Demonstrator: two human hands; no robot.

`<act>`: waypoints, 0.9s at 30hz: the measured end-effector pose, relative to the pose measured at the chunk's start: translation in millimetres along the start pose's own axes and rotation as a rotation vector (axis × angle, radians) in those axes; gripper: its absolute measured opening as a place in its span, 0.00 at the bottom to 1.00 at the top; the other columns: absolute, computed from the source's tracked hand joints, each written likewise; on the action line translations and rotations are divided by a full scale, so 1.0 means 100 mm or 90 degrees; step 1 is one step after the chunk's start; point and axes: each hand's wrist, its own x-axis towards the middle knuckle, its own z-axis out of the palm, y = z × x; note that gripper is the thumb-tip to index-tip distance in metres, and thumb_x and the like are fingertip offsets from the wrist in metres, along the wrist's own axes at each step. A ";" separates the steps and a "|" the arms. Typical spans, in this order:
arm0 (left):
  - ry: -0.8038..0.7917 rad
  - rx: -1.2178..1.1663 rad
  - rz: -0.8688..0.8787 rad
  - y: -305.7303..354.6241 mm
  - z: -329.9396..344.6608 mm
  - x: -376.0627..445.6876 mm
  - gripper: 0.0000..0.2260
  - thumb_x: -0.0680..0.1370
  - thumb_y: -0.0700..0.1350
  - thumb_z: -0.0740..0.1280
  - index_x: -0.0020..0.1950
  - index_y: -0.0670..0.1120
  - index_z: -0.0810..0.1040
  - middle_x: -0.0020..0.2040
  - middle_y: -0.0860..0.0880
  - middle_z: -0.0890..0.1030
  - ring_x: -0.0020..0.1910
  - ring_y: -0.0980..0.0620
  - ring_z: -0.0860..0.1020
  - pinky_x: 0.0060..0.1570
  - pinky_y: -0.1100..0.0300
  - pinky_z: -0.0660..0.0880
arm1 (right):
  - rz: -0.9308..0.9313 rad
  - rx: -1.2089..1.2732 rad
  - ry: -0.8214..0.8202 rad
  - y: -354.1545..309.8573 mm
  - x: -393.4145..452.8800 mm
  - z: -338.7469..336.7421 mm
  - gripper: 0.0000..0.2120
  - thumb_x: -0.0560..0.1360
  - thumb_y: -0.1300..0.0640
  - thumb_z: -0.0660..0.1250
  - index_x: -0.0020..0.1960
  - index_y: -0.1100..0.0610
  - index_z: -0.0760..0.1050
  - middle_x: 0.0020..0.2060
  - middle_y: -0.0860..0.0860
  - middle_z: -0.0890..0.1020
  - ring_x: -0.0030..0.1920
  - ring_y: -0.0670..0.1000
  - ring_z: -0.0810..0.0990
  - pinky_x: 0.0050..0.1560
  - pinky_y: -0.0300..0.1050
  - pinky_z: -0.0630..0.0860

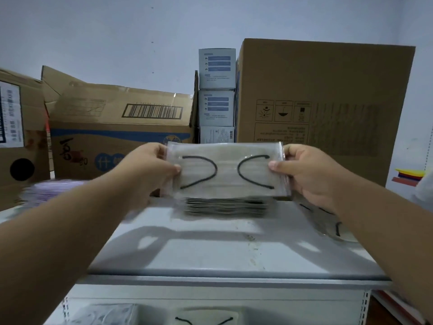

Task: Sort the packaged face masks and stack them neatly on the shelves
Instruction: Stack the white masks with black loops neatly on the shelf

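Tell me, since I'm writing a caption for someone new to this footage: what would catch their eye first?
First, the clear mask packet with two black ear loops, held at both ends by the left hand and right hand just above a stack of packets on the grey shelf. Behind it stands a tall cardboard box at the right, with small blue-white boxes piled beside it.

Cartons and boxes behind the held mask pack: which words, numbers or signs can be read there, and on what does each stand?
"什", white, in a blue patch: low brown carton; the next character is hidden behind the left hand.
Barcode on that carton's folded flap: digits blurred.
Red handwriting on that carton: illegible.
Three handling pictograms: large carton; text below unreadable.
Blue-grey boxes: print too small.
White label, far-left carton: blurred.
Mask pack: no text.
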 end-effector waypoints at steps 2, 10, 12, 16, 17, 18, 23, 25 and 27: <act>0.050 0.016 0.025 0.09 0.05 0.21 0.12 0.75 0.37 0.73 0.56 0.44 0.76 0.53 0.43 0.81 0.49 0.44 0.82 0.44 0.51 0.81 | -0.024 -0.019 0.064 -0.12 0.15 0.00 0.11 0.73 0.65 0.73 0.54 0.59 0.77 0.51 0.60 0.84 0.46 0.56 0.86 0.47 0.55 0.83; 0.022 0.441 0.099 -0.19 0.37 0.61 0.14 0.74 0.36 0.67 0.57 0.50 0.76 0.53 0.49 0.78 0.49 0.49 0.77 0.43 0.58 0.75 | 0.116 -0.268 0.065 0.23 0.44 0.13 0.09 0.71 0.62 0.76 0.49 0.59 0.78 0.44 0.57 0.85 0.37 0.53 0.82 0.38 0.45 0.82; -0.021 0.486 0.089 -0.23 0.37 0.62 0.14 0.75 0.34 0.65 0.55 0.49 0.79 0.51 0.50 0.79 0.50 0.48 0.77 0.45 0.58 0.75 | 0.124 -0.289 0.060 0.33 0.50 0.15 0.09 0.71 0.61 0.77 0.47 0.59 0.78 0.42 0.58 0.85 0.33 0.52 0.80 0.34 0.44 0.79; -0.036 0.579 0.114 -0.28 0.38 0.59 0.15 0.76 0.33 0.63 0.54 0.50 0.82 0.51 0.50 0.77 0.49 0.48 0.76 0.47 0.58 0.74 | 0.101 -0.318 0.070 0.37 0.54 0.22 0.08 0.71 0.61 0.77 0.46 0.57 0.78 0.42 0.57 0.86 0.39 0.55 0.85 0.31 0.42 0.75; -0.034 0.597 0.123 -0.28 0.37 0.59 0.16 0.76 0.33 0.62 0.54 0.50 0.82 0.52 0.49 0.77 0.49 0.48 0.75 0.46 0.58 0.73 | 0.088 -0.320 0.079 0.37 0.54 0.24 0.08 0.71 0.61 0.77 0.45 0.57 0.78 0.42 0.57 0.85 0.40 0.56 0.85 0.31 0.42 0.74; -0.029 0.610 0.134 -0.29 0.36 0.59 0.16 0.76 0.33 0.62 0.53 0.50 0.83 0.52 0.49 0.77 0.48 0.48 0.76 0.46 0.58 0.74 | 0.072 -0.323 0.093 0.36 0.53 0.26 0.07 0.71 0.60 0.77 0.44 0.57 0.79 0.41 0.57 0.85 0.38 0.55 0.84 0.31 0.42 0.75; -0.016 0.701 0.205 -0.31 0.31 0.56 0.12 0.76 0.37 0.65 0.53 0.51 0.82 0.55 0.48 0.76 0.54 0.45 0.73 0.56 0.49 0.76 | 0.028 -0.456 0.077 0.32 0.49 0.30 0.05 0.72 0.56 0.76 0.42 0.54 0.80 0.39 0.51 0.84 0.39 0.50 0.82 0.40 0.45 0.81; 0.010 0.717 0.307 -0.31 0.32 0.55 0.09 0.76 0.42 0.68 0.51 0.55 0.82 0.55 0.51 0.74 0.56 0.45 0.72 0.57 0.49 0.75 | 0.015 -0.551 0.058 0.32 0.47 0.29 0.05 0.74 0.55 0.74 0.43 0.52 0.79 0.44 0.49 0.83 0.44 0.50 0.82 0.46 0.46 0.80; -0.035 0.679 0.390 -0.29 0.36 0.54 0.08 0.77 0.42 0.69 0.50 0.55 0.83 0.53 0.54 0.77 0.55 0.49 0.75 0.55 0.51 0.76 | -0.072 -0.656 0.062 0.30 0.44 0.28 0.03 0.75 0.54 0.72 0.44 0.48 0.78 0.50 0.47 0.78 0.49 0.50 0.77 0.49 0.45 0.75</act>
